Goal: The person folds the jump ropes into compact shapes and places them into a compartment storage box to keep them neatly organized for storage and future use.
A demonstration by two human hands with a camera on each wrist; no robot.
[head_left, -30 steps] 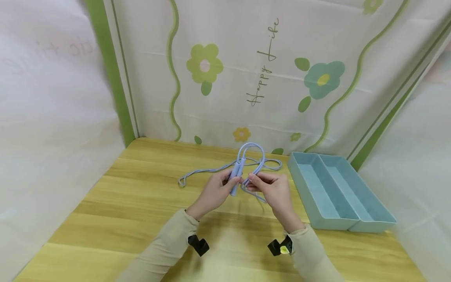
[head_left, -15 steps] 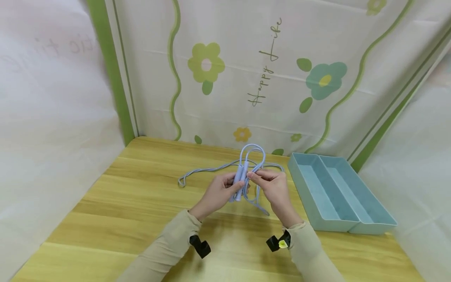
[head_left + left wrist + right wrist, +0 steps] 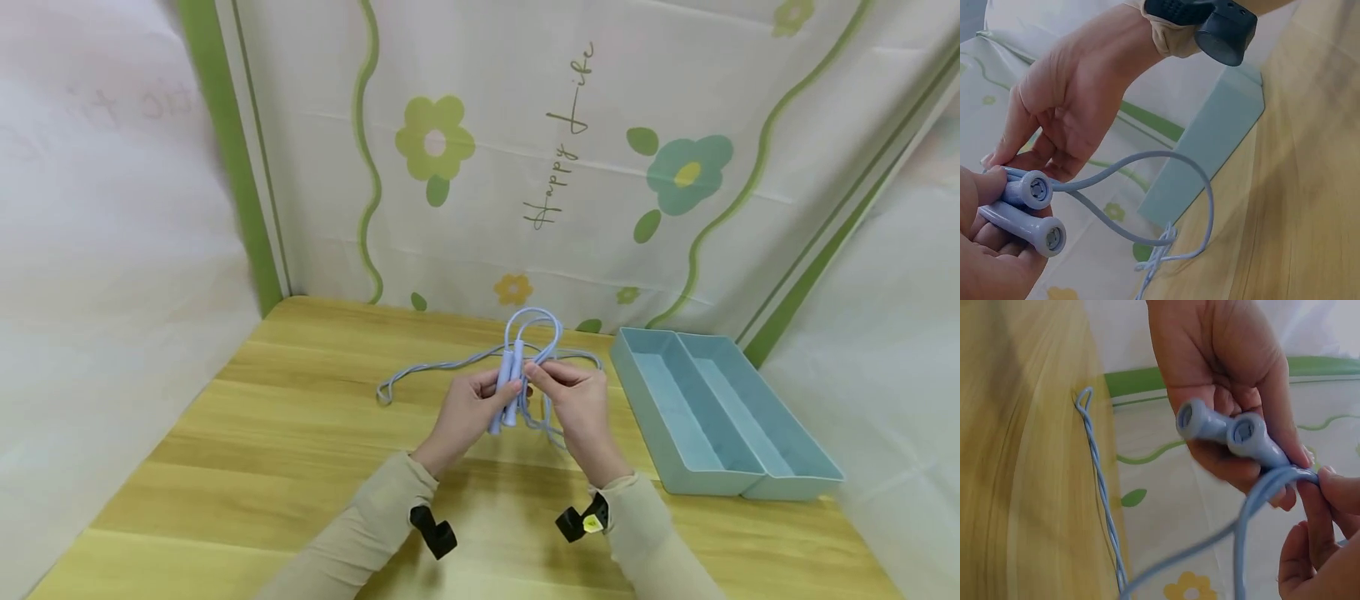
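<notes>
A light blue jump rope is held between both hands above the table. My left hand (image 3: 468,412) grips its two handles (image 3: 512,387) side by side, thumb across them; their round ends show in the left wrist view. My right hand (image 3: 581,408) pinches the doubled cord (image 3: 1285,477) between thumb and fingers, right beside the handles. From the handle tops the cord arches over in a loop (image 3: 536,312) and comes down to the right hand. More cord hangs below the hands, and a twisted length (image 3: 442,365) lies on the table behind them.
Two pale teal trays (image 3: 678,482) stand side by side at the right of the wooden table (image 3: 225,467). A flower-printed cloth (image 3: 480,225) hangs behind the table's back edge. Each wrist wears a black camera mount (image 3: 435,533).
My right hand has come in toward the left hand, bringing the pinched cord up against the handles. The handles have shifted slightly right and stand more upright.
</notes>
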